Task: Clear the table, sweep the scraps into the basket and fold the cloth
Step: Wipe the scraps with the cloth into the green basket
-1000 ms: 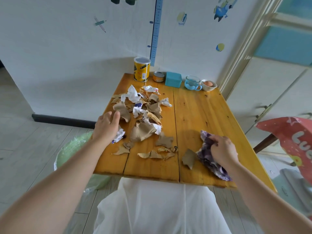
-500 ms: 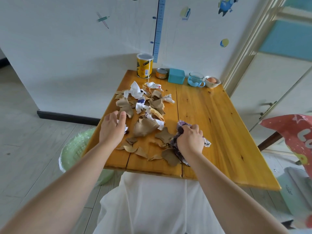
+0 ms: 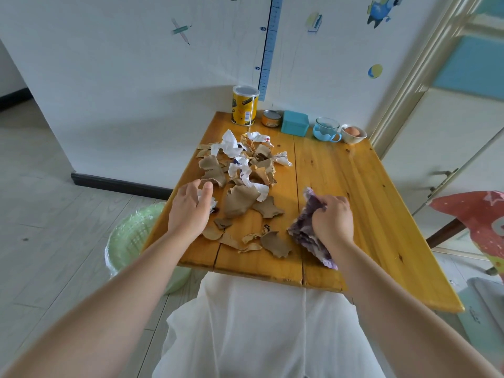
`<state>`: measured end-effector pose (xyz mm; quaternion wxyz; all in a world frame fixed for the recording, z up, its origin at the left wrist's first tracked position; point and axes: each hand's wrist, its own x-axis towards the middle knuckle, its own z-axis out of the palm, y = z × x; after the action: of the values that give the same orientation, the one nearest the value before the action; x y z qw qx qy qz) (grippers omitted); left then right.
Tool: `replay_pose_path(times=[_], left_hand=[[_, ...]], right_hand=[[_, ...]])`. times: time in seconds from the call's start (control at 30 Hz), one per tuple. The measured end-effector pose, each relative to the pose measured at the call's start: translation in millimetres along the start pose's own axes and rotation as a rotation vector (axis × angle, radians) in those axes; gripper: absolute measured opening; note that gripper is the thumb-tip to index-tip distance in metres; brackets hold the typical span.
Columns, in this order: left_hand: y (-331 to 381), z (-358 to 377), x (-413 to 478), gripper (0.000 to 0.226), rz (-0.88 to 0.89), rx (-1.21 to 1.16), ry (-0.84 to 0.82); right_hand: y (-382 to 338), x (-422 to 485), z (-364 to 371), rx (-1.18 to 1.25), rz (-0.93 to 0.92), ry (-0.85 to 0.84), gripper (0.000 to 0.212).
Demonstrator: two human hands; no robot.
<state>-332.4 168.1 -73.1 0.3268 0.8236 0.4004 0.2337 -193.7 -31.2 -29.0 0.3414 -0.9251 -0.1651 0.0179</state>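
Torn brown and white paper scraps lie heaped on the left half of the wooden table, with several more loose near the front edge. My right hand grips a bunched purple cloth just right of the front scraps. My left hand rests with relaxed fingers over a white scrap at the table's left edge. A pale green basket stands on the floor below that edge, partly hidden by the table and my left arm.
Along the far edge stand a yellow can, a small tin, a teal box, a blue cup and a bowl with an egg. A red patterned object juts in at the right.
My right hand swept the cloth left into the front scraps, then drew back to the right. The front scraps sit further left. My left hand has hardly moved.
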Motion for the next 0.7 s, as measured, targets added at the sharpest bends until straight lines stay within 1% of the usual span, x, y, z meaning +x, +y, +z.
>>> replay_pose_path(times=[0.07,0.13,0.23,0.47,0.7], left_hand=[[1.1,-0.3,-3.5,0.057,0.005,-0.005,0.001],[1.3,-0.5,-5.4,0.057,0.013,-0.003,0.007],[-0.6,-0.1,-7.3,0.057,0.023,0.010,0.007],[-8.8,-1.2,-6.5,0.060,0.042,-0.002,0.035],[-6.5,-0.7,-3.8,0.059,0.022,0.010,0.070]], right_hand=[[11.9,-20.0,-5.3,-0.027,-0.027,-0.028,0.042],[17.7,-39.9,2.9,-0.082,-0.087,-0.067,0.041],[11.4,-50.8,22.0,-0.154,-0.181,-0.070,0.040],[-29.6,-31.8,48.1,-0.208,-0.119,-0.115,0.038],[-42.6,-24.6,59.0,-0.205,-0.088,-0.133,0.043]])
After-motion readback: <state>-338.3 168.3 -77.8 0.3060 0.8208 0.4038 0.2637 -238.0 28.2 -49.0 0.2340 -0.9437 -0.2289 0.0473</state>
